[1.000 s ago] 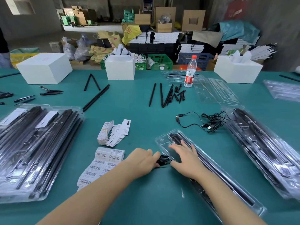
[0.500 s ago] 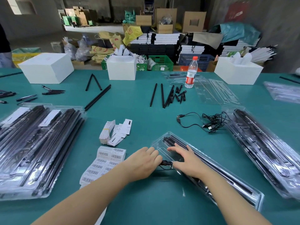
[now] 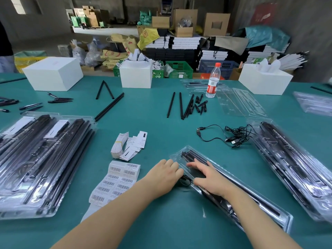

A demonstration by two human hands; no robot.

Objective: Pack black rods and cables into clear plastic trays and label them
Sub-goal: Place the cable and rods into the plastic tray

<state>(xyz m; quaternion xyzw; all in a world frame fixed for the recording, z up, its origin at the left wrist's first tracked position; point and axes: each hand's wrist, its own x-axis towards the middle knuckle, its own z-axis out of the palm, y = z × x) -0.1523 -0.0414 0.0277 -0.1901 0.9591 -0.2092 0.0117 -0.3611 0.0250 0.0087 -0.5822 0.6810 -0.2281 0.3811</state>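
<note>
My left hand [image 3: 164,175] has slid closer to the clear tray [image 3: 251,200], fingers curled on the coiled cable [image 3: 185,181]. Right hand [image 3: 208,178] now lies flat on the tray, grip open.

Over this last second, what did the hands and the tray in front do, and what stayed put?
The clear tray swung slightly, its far end nearer the left hand. The right hand slid up along it, fingers flat on the plastic. The coiled black cable between the hands, earlier bunched at the left fingertips, now shows as a loop at the tray's edge. The barcode labels, loose cables and packed trays on the left stayed put.
</note>
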